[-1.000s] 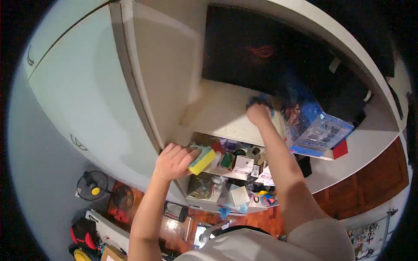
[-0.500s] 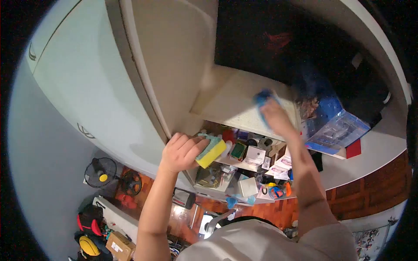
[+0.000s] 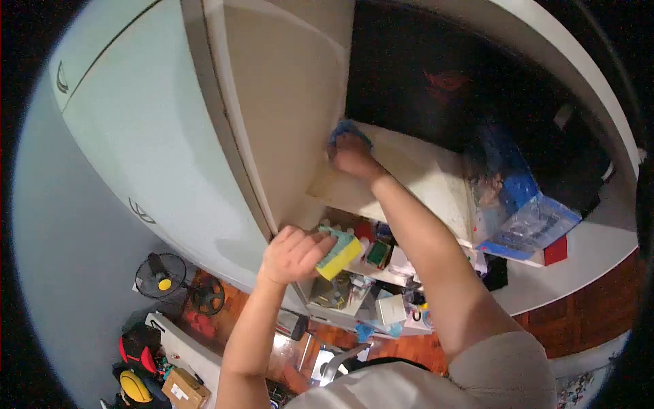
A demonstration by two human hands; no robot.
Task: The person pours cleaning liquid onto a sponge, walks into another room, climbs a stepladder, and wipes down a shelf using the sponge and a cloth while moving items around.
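My left hand (image 3: 293,255) grips a yellow and green sponge (image 3: 340,258) at the front edge of the cabinet's side panel. Its yellow side faces right and down. Farther in, my right hand (image 3: 355,157) presses a blue cloth (image 3: 349,129) on the back left corner of the pale shelf top (image 3: 402,163), beside the side panel (image 3: 286,88). The fingers are bunched on the cloth and partly hidden by it. A large black panel (image 3: 409,75) stands behind the shelf top.
Lower shelves hold small boxes, a green item (image 3: 377,253) and a white box (image 3: 391,309). A blue clear-fronted box (image 3: 538,225) and a red box (image 3: 556,250) stand right. At lower left are a fan (image 3: 161,276), a cardboard box (image 3: 185,389) and bags.
My right hand has moved left with the blue cloth, from the right part of the shelf top to its back left corner. My left hand keeps the sponge near the panel edge.
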